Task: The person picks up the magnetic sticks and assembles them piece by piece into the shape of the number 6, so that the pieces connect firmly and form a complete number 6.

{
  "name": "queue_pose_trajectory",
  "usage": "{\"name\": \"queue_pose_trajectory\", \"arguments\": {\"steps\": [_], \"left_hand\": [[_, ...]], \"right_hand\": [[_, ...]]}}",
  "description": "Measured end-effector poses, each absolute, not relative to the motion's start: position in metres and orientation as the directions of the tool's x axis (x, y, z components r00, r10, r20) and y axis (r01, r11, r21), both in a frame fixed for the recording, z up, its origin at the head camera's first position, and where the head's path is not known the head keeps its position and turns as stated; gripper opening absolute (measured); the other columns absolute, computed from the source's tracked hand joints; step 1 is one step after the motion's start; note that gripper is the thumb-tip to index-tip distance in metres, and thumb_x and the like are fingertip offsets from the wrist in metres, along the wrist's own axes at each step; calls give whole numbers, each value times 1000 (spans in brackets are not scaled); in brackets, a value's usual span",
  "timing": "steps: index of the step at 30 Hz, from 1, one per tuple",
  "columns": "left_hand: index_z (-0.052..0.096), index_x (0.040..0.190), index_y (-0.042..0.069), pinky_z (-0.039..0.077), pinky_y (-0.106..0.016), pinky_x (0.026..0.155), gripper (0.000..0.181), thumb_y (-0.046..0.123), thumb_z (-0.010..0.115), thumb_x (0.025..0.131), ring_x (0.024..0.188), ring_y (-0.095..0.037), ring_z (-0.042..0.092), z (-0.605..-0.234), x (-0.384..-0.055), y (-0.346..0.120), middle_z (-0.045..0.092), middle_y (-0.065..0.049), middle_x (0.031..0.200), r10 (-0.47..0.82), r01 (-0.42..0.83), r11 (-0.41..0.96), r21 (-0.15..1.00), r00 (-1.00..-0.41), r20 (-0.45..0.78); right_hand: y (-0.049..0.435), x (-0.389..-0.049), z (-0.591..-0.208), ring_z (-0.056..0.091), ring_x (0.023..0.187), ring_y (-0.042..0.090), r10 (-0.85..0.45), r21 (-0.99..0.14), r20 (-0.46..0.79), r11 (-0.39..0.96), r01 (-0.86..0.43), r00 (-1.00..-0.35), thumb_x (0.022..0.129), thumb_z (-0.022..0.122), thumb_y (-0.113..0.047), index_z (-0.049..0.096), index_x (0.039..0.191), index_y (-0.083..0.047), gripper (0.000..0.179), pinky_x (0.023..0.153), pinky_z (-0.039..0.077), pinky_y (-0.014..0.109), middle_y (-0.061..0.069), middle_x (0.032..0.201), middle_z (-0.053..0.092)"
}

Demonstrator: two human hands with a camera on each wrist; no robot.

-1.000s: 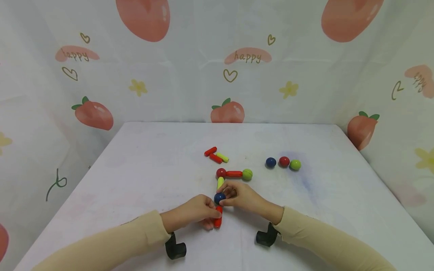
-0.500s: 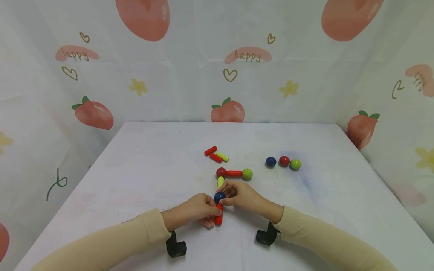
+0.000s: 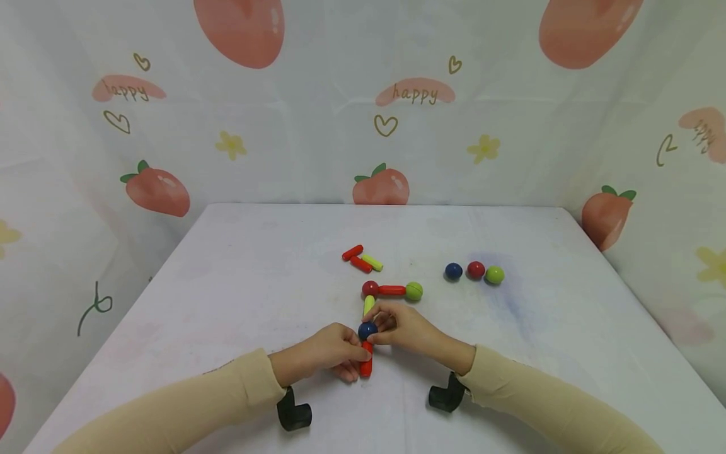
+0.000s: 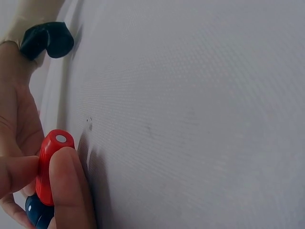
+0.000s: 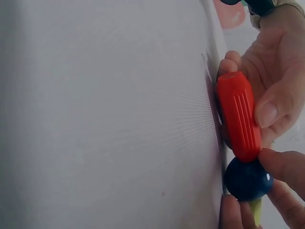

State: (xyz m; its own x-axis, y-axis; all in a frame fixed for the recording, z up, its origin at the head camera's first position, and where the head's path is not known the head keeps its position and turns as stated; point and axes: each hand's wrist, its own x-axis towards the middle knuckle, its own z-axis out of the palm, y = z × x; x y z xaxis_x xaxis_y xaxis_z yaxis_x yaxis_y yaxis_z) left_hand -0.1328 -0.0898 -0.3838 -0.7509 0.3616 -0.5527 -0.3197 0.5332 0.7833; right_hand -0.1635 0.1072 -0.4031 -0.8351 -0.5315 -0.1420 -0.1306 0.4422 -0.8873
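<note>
My left hand (image 3: 334, 352) pinches a red ribbed rod (image 3: 366, 368) between thumb and fingers. A pale disc shows in the rod's near end in the left wrist view. The rod's other end meets a dark blue ball (image 5: 248, 179), which my right hand (image 3: 407, 326) holds between its thumb and fingertips. Beyond the ball a yellow-green rod (image 3: 369, 305) runs away from me to a red ball (image 3: 370, 289). From there a second red rod (image 3: 392, 290) leads right to a green ball (image 3: 414, 291). Fingers of my right hand partly cover the yellow-green rod.
Farther back on the white table (image 3: 261, 271) lie two loose red rods (image 3: 361, 264) and a yellow-green one (image 3: 372, 263). To the right sit a blue ball (image 3: 453, 272), a red ball (image 3: 476, 270) and a green ball (image 3: 495, 275). A printed curtain (image 3: 306, 126) hangs behind.
My left hand has moved the red rod slightly away from me, up against the blue ball. My right hand and the other pieces have stayed in place.
</note>
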Motion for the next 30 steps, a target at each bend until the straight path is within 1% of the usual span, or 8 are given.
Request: {"name": "queue_pose_trajectory", "arguments": {"steps": [4,9,15,19,22,25,27,30], "left_hand": [[62,87,4,58,-21,58,13,13,70,94,50,-6,60,-384,-132,-89,64,-3,64,357,-321,531,784,-754,-551],[62,87,5,57,-20,56,13,13,69,94,50,-5,60,-384,-132,-88,65,-3,65,350,-320,537,780,-757,-552],[61,89,5,57,-20,57,14,14,70,95,52,-7,61,-383,-133,-89,66,-5,68,335,-330,550,768,-755,-564],[61,89,5,57,-19,57,14,14,70,95,52,-7,61,-384,-133,-89,66,-5,68,334,-331,549,768,-755,-564],[61,89,5,56,-19,56,15,14,71,95,52,-7,61,-385,-132,-88,65,-5,68,337,-327,546,771,-757,-560],[60,89,4,56,-18,56,15,13,70,95,52,-7,61,-385,-132,-88,65,-5,68,339,-328,543,773,-757,-559],[60,89,4,55,-18,56,14,13,70,95,52,-7,61,-385,-132,-88,66,-5,69,336,-330,545,771,-756,-561],[60,90,5,55,-18,56,14,14,70,95,53,-7,61,-385,-132,-89,66,-5,69,334,-332,546,769,-756,-563]], "right_hand": [[111,-163,-402,65,92,13,-548,-890,-161,440,-118,-821,90,75,-5,65,117,-7,29,85,55,26,12,105,69],[120,-164,-394,67,97,16,-513,-878,-193,472,-87,-836,89,78,-11,64,122,-10,35,91,59,34,12,109,68],[142,-170,-376,64,111,26,-469,-880,-134,461,-112,-873,92,75,-14,61,128,-4,40,102,56,46,20,123,65],[165,-176,-359,62,120,35,-417,-868,-71,473,-150,-906,95,72,-15,59,132,-2,41,102,56,48,23,130,63],[186,-179,-346,61,123,38,-369,-857,9,476,-197,-929,97,70,-14,57,134,-2,41,99,56,42,26,133,61],[206,-181,-338,61,124,38,-319,-843,62,491,-221,-946,98,68,-14,56,136,-2,41,94,55,27,27,135,59],[218,-183,-335,60,125,38,-283,-834,70,510,-211,-957,99,67,-16,54,138,-2,44,90,52,17,26,137,58],[233,-185,-333,58,129,41,-225,-826,81,530,-192,-971,99,67,-19,52,141,-2,47,86,48,8,25,139,58]]}}
